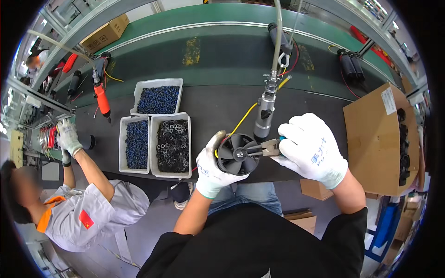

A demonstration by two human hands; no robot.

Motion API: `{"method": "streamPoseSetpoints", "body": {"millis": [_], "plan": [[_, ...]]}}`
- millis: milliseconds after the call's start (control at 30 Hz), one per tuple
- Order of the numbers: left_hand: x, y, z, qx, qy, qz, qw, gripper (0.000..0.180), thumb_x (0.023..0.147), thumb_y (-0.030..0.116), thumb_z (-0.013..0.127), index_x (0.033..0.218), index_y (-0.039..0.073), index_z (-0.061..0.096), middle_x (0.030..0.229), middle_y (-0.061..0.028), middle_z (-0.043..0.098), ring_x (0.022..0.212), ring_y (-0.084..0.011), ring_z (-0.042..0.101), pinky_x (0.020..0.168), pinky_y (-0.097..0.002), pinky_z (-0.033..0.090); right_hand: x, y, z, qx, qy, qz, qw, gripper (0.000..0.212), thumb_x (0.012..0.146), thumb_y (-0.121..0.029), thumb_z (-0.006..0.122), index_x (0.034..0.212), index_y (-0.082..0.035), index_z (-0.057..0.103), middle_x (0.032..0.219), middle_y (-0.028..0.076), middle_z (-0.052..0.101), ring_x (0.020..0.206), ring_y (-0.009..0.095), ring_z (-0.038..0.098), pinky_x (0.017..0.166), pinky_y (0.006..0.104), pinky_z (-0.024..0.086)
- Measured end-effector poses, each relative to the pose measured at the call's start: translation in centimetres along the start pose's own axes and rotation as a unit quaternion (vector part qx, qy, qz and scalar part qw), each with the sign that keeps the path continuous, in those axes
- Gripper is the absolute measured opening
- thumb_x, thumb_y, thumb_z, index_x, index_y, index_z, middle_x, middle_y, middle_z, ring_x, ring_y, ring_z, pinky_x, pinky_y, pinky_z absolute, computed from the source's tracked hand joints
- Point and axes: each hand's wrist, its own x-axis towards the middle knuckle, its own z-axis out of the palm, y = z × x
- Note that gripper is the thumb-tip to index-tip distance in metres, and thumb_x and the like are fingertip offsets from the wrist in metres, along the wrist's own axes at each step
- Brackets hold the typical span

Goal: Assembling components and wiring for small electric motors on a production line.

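My gloved left hand (209,173) is closed around the rim of a round black fan (234,166), its blades and centre hub facing up. A yellow wire runs out beside my left fingertips. My gloved right hand (311,147) grips a pair of pliers (270,147), the handles mostly hidden inside the fist. The pliers' jaws point left, with their narrow tips at the fan's hub. Whether the tips hold a small ring there, I cannot tell. Just above the pliers hangs a silver air tool (265,113), touched by neither hand.
Left of my hands stand a white bin of black rings (189,139) and two bins of small blue-black parts (122,148). A cardboard box (371,143) stands at right. An orange screwdriver (102,99) hangs at left, near a co-worker (92,208). Black motors (347,65) lie on the green conveyor (232,51).
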Motion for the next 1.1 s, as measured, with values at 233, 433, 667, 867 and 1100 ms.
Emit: {"method": "streamPoseSetpoints", "body": {"millis": [233,433,667,867,1100], "plan": [[0.0,0.2,0.2,0.003,-0.012,0.022,1.0,0.103,0.062,0.031,0.098,0.142,-0.007,0.045,0.11,-0.0181,0.074,0.096,-0.0298,0.078,0.086,-0.0389,0.064,0.6,-0.5,-1.7,-0.027,-0.063,-0.013,0.998,0.038,0.059,-0.027,0.085,0.077,-0.009,0.057,0.096,0.009,0.061,0.086,0.028,0.058,0.073,0.0426,0.046],[0.2,0.1,0.4,0.01,-0.011,0.031,0.999,0.101,0.063,0.03,0.098,0.141,-0.007,0.045,0.111,-0.0183,0.074,0.097,-0.0296,0.078,0.086,-0.0384,0.064,0.6,-0.2,-1.4,-0.061,-0.061,-0.025,0.996,0.022,0.077,-0.029,0.076,0.081,-0.017,0.058,0.088,0.004,0.052,0.081,0.024,0.051,0.069,0.0395,0.04],[0.4,0.4,0.3,-0.003,-0.018,0.02,1.0,0.102,0.062,0.029,0.099,0.141,-0.007,0.046,0.114,-0.0191,0.073,0.098,-0.0302,0.078,0.088,-0.0387,0.064,0.8,-0.1,-1.6,-0.087,-0.056,-0.025,0.994,0.019,0.077,-0.027,0.074,0.08,-0.018,0.057,0.086,0.003,0.05,0.081,0.023,0.051,0.069,0.0389,0.04],[-0.1,0.0,0.5,0.025,-0.013,0.033,0.999,0.103,0.061,0.031,0.1,0.141,-0.007,0.047,0.116,-0.0198,0.071,0.099,-0.0303,0.077,0.089,-0.0391,0.064,0.9,0.0,-1.7,-0.095,-0.071,-0.031,0.993,0.017,0.077,-0.027,0.072,0.08,-0.019,0.057,0.084,0.002,0.047,0.08,0.022,0.05,0.07,0.0381,0.04],[-0.1,0.2,0.5,0.028,-0.008,0.044,0.999,0.104,0.06,0.032,0.1,0.141,-0.006,0.047,0.12,-0.0203,0.069,0.099,-0.0303,0.076,0.088,-0.0389,0.064,0.8,-0.1,-1.9,-0.088,-0.072,-0.028,0.993,0.017,0.077,-0.026,0.072,0.08,-0.018,0.058,0.085,0.002,0.048,0.082,0.022,0.051,0.071,0.0379,0.041]]}}
